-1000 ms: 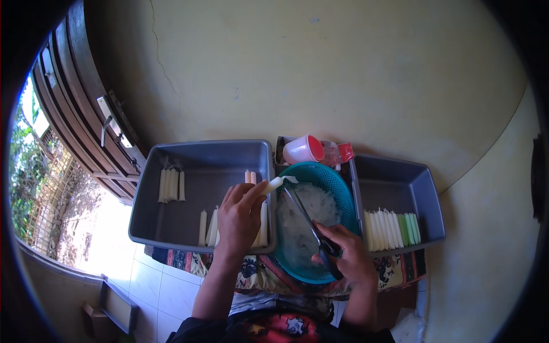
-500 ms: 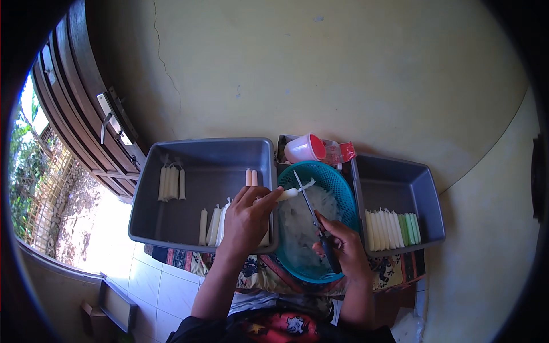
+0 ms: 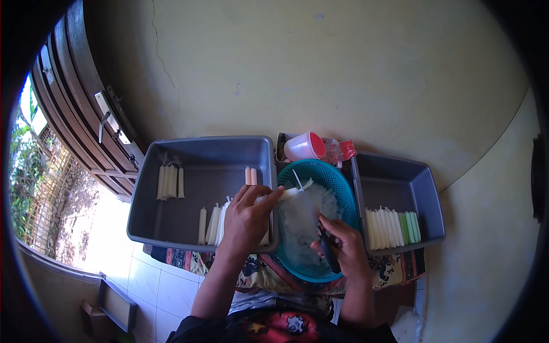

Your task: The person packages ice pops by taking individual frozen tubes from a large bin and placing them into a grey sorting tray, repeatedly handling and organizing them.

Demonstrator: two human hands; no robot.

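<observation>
My left hand (image 3: 249,212) pinches a slim white filled plastic tube (image 3: 290,194), its knotted tail pointing right. In my right hand (image 3: 346,246) is a pair of scissors (image 3: 327,243) with dark handles. Their blades, partly blurred, cross the tube's tail end. Both hands are over or beside an oval teal basket (image 3: 347,200) that holds a heap of clear, whitish plastic pieces (image 3: 309,240). Left of it, a grey tub (image 3: 200,157) contains white tubes (image 3: 170,182) and two peach tubes (image 3: 251,176); my left hand hides part of the row nearest me.
A second grey tub (image 3: 394,191) on the right holds a row of white and green tubes (image 3: 394,228). Behind the basket stand a pink-white cup (image 3: 303,147) and a red packet (image 3: 346,150). A patterned cloth (image 3: 263,271) lies underneath. An open wooden door (image 3: 86,114) is at left.
The scissor blades have shifted at the tube's tail and are now blurred by motion. My left hand keeps its hold on the tube in nearly the same place.
</observation>
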